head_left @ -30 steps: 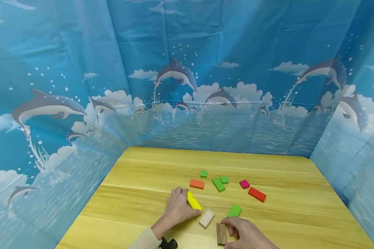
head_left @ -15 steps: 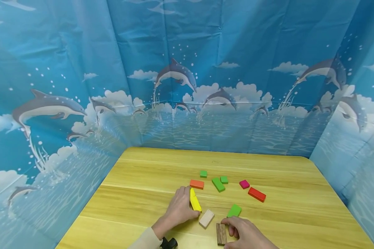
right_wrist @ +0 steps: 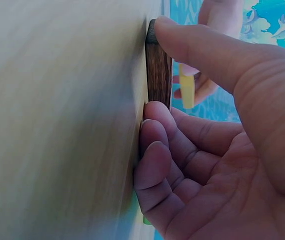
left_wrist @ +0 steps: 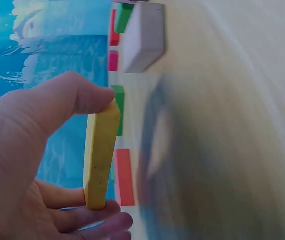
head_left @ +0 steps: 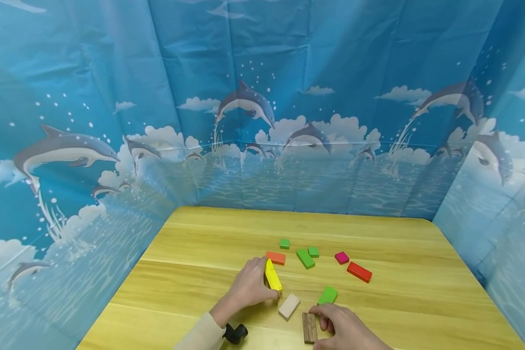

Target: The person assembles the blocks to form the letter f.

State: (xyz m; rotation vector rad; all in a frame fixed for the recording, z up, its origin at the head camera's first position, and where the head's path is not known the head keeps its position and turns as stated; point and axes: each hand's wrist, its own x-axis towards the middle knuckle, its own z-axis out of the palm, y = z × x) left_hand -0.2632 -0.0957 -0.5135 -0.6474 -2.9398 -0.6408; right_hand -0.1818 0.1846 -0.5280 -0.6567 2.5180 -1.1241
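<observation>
Yellow block slants lengthwise, far end left

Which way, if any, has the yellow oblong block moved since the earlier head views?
Yes: the yellow block went up the picture, nearer the orange rectangular block.

Yellow block raised; brown block flat.

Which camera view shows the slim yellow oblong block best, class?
The left wrist view: the slim yellow oblong block looms largest there, its long side visible, pinched by the left hand. The head view shows it small in that hand; the right wrist view, small beyond the right hand.
</observation>
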